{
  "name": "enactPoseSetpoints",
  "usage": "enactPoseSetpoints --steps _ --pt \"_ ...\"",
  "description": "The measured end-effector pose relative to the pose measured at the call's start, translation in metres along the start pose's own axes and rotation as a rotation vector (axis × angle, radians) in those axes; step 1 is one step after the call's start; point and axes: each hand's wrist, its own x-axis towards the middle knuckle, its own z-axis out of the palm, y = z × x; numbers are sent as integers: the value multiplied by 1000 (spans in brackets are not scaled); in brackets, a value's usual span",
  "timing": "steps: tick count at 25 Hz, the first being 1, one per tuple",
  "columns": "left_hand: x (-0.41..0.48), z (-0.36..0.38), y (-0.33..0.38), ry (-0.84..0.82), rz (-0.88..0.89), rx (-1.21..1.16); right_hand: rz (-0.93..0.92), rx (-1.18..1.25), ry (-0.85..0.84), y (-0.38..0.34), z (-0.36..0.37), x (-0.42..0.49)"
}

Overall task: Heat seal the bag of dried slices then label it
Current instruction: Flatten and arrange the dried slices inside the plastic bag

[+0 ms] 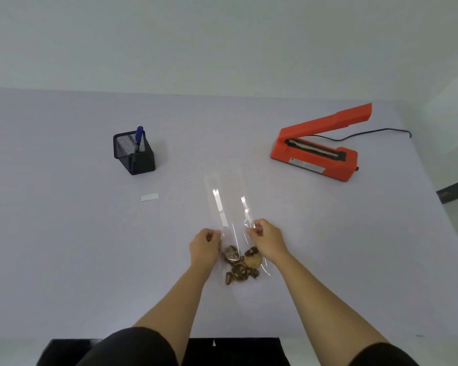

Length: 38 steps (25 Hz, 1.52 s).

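A long clear plastic bag (229, 204) lies on the table, its far end pointing away from me. Brown dried slices (240, 265) sit bunched at its near end. My left hand (204, 247) pinches the bag's left edge just above the slices. My right hand (267, 240) pinches the right edge at the same height. An orange heat sealer (317, 151) stands at the far right with its arm raised. A small white label (150, 197) lies flat to the left of the bag.
A black mesh pen holder (134, 153) with a blue pen (138, 136) stands at the far left. The sealer's black cord (376, 133) trails off the right edge. The table's right edge runs diagonally past the sealer.
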Motion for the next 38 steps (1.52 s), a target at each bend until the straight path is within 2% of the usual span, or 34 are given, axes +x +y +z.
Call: enactPoseSetpoints --steps 6,12,16,20,23,26,29,32,35,38 --pt "27 -59 -2 -27 68 79 13 169 -44 -13 45 -10" --pt "29 -84 -5 -206 111 -66 43 359 -96 -27 57 -13" --pt "29 -94 -1 -209 185 -111 27 465 -139 -33 47 -15" --pt "31 -98 -5 -324 120 -160 29 474 -140 -38 50 -15" --pt "34 -101 -4 -417 173 -50 33 469 -124 -40 50 -13" --pt "39 -101 -1 -407 193 26 40 474 -130 -39 49 -13" --pt "43 -101 1 -439 149 2 71 512 -126 -38 50 -13" --pt "43 -98 1 -476 88 -54 94 537 -217 -39 47 -15" --pt "43 -94 1 -501 61 -79 39 422 -327 -40 46 -15" --pt "43 -93 0 -517 53 -82 30 342 -312 -40 45 -14"
